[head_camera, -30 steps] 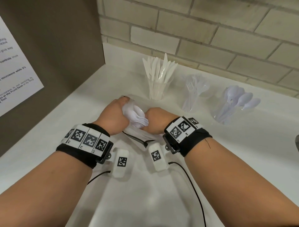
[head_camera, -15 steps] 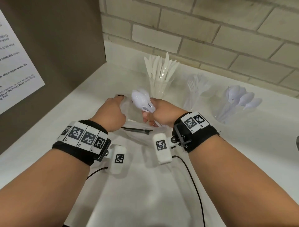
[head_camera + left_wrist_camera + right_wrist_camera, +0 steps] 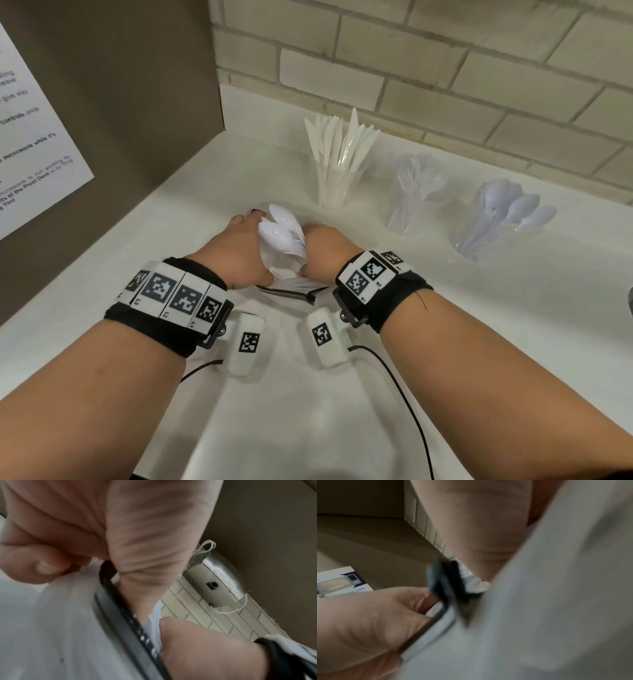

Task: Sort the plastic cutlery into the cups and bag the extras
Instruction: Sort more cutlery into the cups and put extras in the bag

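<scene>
My right hand (image 3: 325,250) grips a bunch of white plastic spoons (image 3: 284,233), bowls up, between both hands. My left hand (image 3: 239,246) pinches the rim of a clear zip bag (image 3: 291,284) with a black zipper strip (image 3: 120,622); the spoon handles dip into its mouth. In the left wrist view the bag (image 3: 51,628) fills the lower left. The right wrist view is blurred, with the black slider (image 3: 447,585) beside my left hand (image 3: 359,622). Three clear cups stand behind: knives (image 3: 334,186), forks (image 3: 407,205), spoons (image 3: 479,233).
The white counter (image 3: 479,342) ends at a brick wall (image 3: 445,85) behind the cups. A brown side wall with a printed notice (image 3: 34,154) closes the left. Thin black cables (image 3: 394,377) trail from my wrists. A metal wall fixture (image 3: 216,582) shows in the left wrist view.
Half a second ago my right hand had lifted the spoons above the bag; now it has brought them back down between the hands at the bag's mouth. The left hand keeps its hold.
</scene>
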`<state>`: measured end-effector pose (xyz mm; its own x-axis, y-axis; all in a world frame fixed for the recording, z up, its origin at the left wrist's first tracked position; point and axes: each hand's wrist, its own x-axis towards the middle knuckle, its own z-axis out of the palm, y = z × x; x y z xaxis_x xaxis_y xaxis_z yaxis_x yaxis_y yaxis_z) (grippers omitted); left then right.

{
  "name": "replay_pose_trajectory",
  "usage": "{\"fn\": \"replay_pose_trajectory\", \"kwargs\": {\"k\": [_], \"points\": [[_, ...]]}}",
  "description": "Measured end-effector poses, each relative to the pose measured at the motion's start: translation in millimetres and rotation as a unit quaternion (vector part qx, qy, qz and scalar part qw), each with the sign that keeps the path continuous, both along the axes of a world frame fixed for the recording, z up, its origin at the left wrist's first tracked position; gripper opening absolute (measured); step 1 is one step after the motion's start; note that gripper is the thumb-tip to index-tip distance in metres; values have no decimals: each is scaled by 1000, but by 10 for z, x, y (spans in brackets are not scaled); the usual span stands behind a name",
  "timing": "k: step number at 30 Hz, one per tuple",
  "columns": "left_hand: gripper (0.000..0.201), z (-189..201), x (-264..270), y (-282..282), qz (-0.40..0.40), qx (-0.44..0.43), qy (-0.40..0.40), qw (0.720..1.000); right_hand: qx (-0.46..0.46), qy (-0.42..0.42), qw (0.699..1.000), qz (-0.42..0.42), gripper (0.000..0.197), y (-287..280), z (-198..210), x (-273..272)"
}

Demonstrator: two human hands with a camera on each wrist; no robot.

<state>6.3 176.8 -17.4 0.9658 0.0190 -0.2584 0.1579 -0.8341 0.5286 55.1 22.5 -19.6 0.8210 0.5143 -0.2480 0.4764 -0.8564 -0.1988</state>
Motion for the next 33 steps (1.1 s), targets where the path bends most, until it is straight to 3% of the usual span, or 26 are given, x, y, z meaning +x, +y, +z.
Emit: {"fn": "replay_pose_trajectory", "kwargs": {"k": [3, 7, 11, 14, 16, 19, 24, 27, 30, 31, 33], "points": [[97, 20, 17, -20, 9, 3, 2, 1000, -57, 16, 998, 7, 27, 36, -29, 9], [88, 24, 46, -55, 19, -3, -3, 1000, -60, 57, 997, 2, 9, 37, -19, 19], [93, 5, 59, -43, 26, -15, -13, 999, -76, 89, 993, 20, 15, 14, 33, -2], [91, -2, 62, 27, 36, -16, -9, 999, 2, 103, 994, 24, 21, -114, 163, 23], [91, -9, 60, 71, 43, -24, -3, 999, 128, 128, 984, -2, 23, -222, 254, 43], [92, 8, 68, 78, 31, -33, 0, 999, 331, 179, 926, -37, 16, -286, 310, 35], [92, 66, 102, 127, 43, 0, -1, 999, 498, 157, 845, -116, 9, -161, 349, -7], [90, 156, 118, 251, 93, 41, -6, 995, 626, 159, 744, -170, 7, -155, 483, 26], [76, 253, 101, 347, 112, 88, 11, 990, 692, 182, 675, -177, 12, -207, 616, 41], [66, 303, 81, 347, 120, 89, -12, 989, 703, 197, 661, -172, 12, -239, 642, 38], [44, 415, 28, 291, 120, 35, -148, 981, 711, 228, 646, -156, 12, -300, 652, 10]]}}
